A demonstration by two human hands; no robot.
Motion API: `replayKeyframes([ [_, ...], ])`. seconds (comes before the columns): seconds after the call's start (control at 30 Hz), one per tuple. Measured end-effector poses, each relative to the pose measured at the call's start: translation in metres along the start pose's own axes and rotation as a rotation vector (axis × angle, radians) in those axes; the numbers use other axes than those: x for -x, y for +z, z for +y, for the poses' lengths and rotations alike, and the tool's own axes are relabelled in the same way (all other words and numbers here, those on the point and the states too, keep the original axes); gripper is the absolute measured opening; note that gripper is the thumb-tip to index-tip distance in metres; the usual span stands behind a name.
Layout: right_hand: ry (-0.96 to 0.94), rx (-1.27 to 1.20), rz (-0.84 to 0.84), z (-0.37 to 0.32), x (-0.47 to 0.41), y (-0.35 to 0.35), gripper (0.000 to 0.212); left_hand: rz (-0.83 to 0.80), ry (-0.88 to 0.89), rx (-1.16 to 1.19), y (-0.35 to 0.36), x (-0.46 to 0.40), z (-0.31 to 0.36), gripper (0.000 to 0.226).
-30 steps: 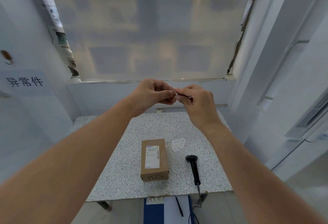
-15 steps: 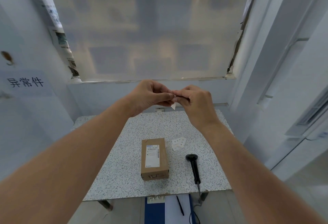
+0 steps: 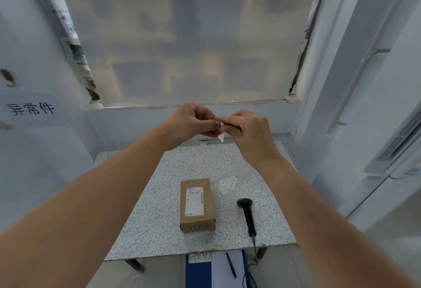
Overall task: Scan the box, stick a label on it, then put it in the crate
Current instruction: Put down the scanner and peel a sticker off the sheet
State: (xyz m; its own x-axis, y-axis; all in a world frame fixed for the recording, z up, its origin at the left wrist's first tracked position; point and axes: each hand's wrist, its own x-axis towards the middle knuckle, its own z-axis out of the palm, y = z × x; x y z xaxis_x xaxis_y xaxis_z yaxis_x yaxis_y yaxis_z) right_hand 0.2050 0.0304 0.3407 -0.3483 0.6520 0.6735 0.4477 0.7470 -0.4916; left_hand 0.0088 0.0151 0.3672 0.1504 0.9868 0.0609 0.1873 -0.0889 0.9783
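A brown cardboard box (image 3: 197, 205) with a white printed sticker on top lies flat on the speckled table (image 3: 157, 214). High above the table's far end, my left hand (image 3: 193, 121) and my right hand (image 3: 246, 128) meet fingertip to fingertip, both pinching a small white label (image 3: 221, 137) whose corner hangs down between them. A black handheld scanner (image 3: 247, 214) lies to the right of the box. A white sheet of labels (image 3: 228, 185) rests just beyond the scanner. No crate is in view.
A blue folder with white paper and a black pen (image 3: 231, 268) sits below the table's near edge, where the scanner cable hangs down. A frosted window (image 3: 186, 48) and pale walls close in the back and both sides.
The hands have stayed together above the table. A white corner of the label now hangs lower between the fingertips than a second ago.
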Motion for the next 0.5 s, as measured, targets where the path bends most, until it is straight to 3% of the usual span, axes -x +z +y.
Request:
replayKeyframes([
  [0.5,0.002,0.038,-0.036,0.000,0.011,0.001,0.026,0.028,0.065,-0.072,0.008,0.005,-0.009,0.017],
])
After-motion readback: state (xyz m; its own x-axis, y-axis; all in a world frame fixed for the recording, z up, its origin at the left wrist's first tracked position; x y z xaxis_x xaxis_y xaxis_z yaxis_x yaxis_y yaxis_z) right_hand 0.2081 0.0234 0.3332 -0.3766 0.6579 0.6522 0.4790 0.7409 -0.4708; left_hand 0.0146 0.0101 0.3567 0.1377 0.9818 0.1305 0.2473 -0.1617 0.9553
